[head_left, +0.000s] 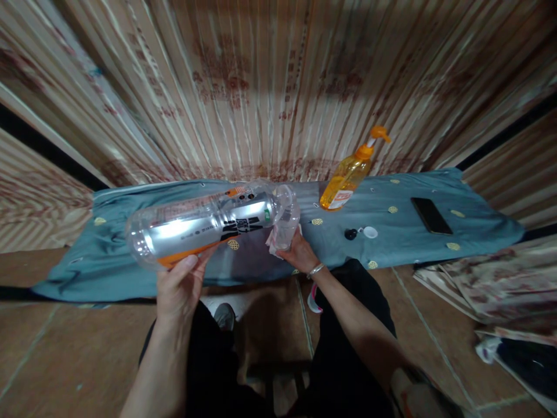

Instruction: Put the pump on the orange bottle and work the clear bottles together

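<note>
My left hand [185, 281] is closed under a large clear plastic bottle [200, 223] with a silver and orange label. The bottle lies nearly level, its neck end pointing right. That end meets the top of a small clear plastic container [287, 225], and I cannot tell whether the two touch. Around the lower part of the container, my right hand [301, 252] is closed, with a crumpled white tissue [274, 242] against it. The right fingers are partly hidden behind the container. Any liquid in either vessel is hard to make out.
A pump bottle [346, 183] of orange-yellow liquid stands on the blue-green cloth [391, 249]. Right of my hand lie a small black cap [350, 234] and a white round cap [370, 232]. Farther right is a dark phone [430, 215]. A patterned curtain [261, 87] hangs behind.
</note>
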A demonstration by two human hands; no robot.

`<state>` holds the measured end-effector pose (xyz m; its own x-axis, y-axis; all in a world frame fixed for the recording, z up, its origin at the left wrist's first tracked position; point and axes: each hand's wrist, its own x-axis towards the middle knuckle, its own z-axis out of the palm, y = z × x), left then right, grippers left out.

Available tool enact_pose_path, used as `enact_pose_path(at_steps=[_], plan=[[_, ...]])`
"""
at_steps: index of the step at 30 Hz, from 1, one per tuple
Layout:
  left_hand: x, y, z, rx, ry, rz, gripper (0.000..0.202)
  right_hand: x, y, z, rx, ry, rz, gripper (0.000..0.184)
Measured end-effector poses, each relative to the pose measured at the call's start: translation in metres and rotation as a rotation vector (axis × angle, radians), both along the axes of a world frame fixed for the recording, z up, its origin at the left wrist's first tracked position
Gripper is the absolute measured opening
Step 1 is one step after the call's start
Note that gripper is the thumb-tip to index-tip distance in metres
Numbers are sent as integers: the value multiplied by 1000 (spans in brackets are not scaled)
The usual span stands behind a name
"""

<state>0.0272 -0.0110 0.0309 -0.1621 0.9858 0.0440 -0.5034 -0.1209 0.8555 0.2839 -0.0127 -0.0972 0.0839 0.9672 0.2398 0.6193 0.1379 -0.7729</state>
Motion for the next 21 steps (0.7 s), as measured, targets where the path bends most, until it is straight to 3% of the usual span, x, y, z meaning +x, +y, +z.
enact_pose_path(at_steps=[7,21], plan=[[2,0,5,-32,-10,17,47,3,-2,8,-8,15,32,109],[3,-1,7,-22,-12,29,48,3,2,1,3,-84,9,124]])
